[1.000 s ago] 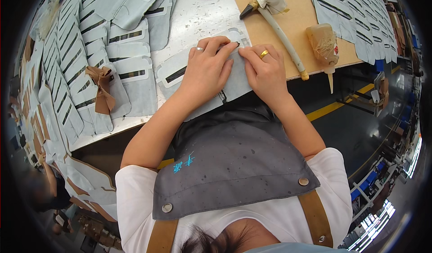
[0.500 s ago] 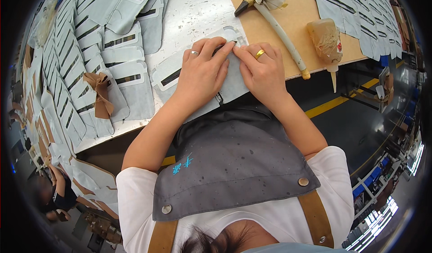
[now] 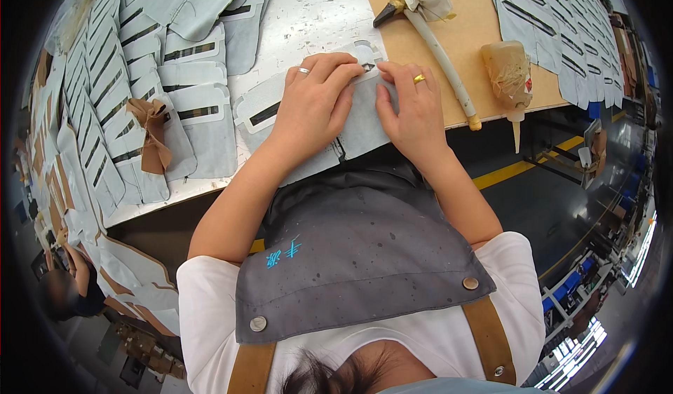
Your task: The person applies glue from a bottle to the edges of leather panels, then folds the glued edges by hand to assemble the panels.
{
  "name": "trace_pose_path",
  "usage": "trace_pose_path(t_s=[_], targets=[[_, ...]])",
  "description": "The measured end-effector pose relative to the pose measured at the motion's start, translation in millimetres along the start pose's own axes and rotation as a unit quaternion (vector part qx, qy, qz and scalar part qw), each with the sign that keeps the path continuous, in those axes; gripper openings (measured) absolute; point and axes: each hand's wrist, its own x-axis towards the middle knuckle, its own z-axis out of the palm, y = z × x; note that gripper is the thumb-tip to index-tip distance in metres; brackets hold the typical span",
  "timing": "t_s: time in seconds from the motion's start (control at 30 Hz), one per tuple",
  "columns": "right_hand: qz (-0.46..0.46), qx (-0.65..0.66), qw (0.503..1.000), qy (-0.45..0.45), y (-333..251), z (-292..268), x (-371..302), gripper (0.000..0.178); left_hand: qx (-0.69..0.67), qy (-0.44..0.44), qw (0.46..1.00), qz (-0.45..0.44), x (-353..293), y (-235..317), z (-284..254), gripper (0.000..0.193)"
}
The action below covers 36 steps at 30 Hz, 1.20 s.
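A light grey fabric panel (image 3: pixel 364 117) lies at the table's near edge, with a pale frame around a long slot backed by dark material. My left hand (image 3: pixel 317 103) rests over the middle of that slot, fingers laid on the panel and thumb apart from them. Just right of the slot's far end is my right hand (image 3: pixel 415 106), its index finger bent close to the frame and its thumb held away. Between the fingertips of both hands a short dark piece of the slot shows. My left hand hides the slot's middle.
Stacks of similar grey panels (image 3: pixel 196 99) cover the left side, with a crumpled brown piece (image 3: pixel 148 134) on them. A hammer (image 3: pixel 442 57) and a nozzle bottle (image 3: pixel 506 75) lie on a tan board (image 3: pixel 547 85) at right. More panels (image 3: pixel 522 26) lie far right.
My right fingertips have drawn back from the slot's end, leaving a gap to my left fingers. My left hand stays on the panel, and the view has shifted slightly.
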Motion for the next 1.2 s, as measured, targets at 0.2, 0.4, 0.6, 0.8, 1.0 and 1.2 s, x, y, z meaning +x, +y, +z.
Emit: trace_pose_path(t_s=[0.2, 0.4, 0.6, 0.8, 1.0, 1.2], targets=[[-0.015, 0.007, 1.0, -0.01, 4, -1, 2, 0.033, 0.05, 0.017, 0.998, 0.034, -1, 1, 4, 0.028], [-0.044, -0.031, 0.998, -0.02, 3, -3, 2, 0.038, 0.096, -0.003, 0.994, 0.049, -3, 5, 1, 0.039], [0.019, 0.032, 0.999, -0.039, 2, -3, 2, 0.049, -0.108, 0.088, 0.99, -0.008, -9, -8, -32, 0.043], [-0.054, -0.01, 0.997, -0.054, -12, -6, 16, 0.034, 0.063, 0.051, 0.982, -0.169, -60, -36, -79, 0.038], [-0.245, 0.125, 0.95, -0.146, -60, 43, 20, 0.032, -0.008, 0.014, 0.984, -0.179, -56, -48, -79, 0.032], [-0.266, 0.09, 0.948, -0.15, -64, 45, 21, 0.038, -0.105, 0.054, 0.97, -0.212, -65, -46, -78, 0.015]])
